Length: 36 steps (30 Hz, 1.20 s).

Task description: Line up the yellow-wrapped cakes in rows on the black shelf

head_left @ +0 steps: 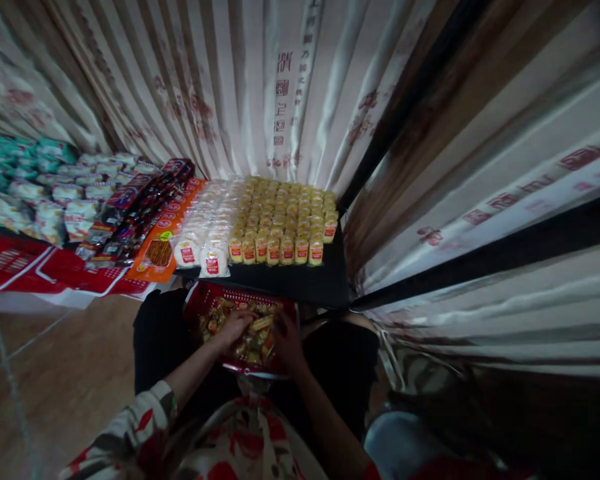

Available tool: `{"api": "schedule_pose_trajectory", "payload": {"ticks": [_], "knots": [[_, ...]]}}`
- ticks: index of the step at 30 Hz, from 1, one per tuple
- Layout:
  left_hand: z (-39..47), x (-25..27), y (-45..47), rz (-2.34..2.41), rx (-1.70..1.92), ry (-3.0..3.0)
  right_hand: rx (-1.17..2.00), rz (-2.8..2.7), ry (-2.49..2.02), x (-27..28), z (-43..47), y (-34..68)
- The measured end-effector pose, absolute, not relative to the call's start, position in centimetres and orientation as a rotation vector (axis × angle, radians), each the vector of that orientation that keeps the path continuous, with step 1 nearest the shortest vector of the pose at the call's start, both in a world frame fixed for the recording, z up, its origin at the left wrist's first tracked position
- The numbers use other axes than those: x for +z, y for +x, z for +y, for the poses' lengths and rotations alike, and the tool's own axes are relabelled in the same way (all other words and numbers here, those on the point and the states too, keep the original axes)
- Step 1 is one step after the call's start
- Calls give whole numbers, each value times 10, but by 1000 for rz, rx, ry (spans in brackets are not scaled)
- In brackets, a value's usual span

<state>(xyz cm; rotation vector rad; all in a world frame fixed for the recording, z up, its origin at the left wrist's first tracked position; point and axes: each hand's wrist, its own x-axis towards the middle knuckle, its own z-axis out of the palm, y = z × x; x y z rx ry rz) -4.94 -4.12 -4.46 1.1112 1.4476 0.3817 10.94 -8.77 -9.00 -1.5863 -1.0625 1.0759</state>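
Observation:
A red plastic basket [194, 303] rests on my lap, holding many small yellow wrapped snacks [253, 358]. My left hand [236, 327] is inside it, fingers bent and closed at the left end of a short row of yellow snack packets [263, 323]. At the row's right end, my right hand [286, 340] curls round the packets, its fingertips partly in shadow. Just beyond the basket, upright yellow snack packets [280, 223] stand in close rows on a black table [300, 283].
Left of the yellow rows lie white round packets [207, 230], an orange snack bag [157, 257], dark packs [140, 210], white packets [80, 217] and green packets [25, 157]. Red bags [15, 260] hang at the table's front. Pleated printed curtains [250, 87] enclose the back and right.

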Motion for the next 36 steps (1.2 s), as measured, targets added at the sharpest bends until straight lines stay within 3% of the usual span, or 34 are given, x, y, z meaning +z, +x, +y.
{"api": "schedule_pose_trajectory", "payload": {"ticks": [4, 10, 19, 30, 36], "knots": [[-40, -33, -47, 1344, 429, 984, 1223, -1036, -1504, -68, -88, 125], [-30, -12, -38, 1188, 488, 915, 1160, -993, -1491, -39, -84, 138], [-17, 33, -33, 1086, 437, 1299, 1159, -909, -1423, -18, -67, 153], [-17, 34, 6, 1046, 577, 1128, 1106, -728, -1286, 5, -62, 148], [7, 37, 28, 1115, 572, 1461, 976, -730, -1301, 13, -50, 153]]}}
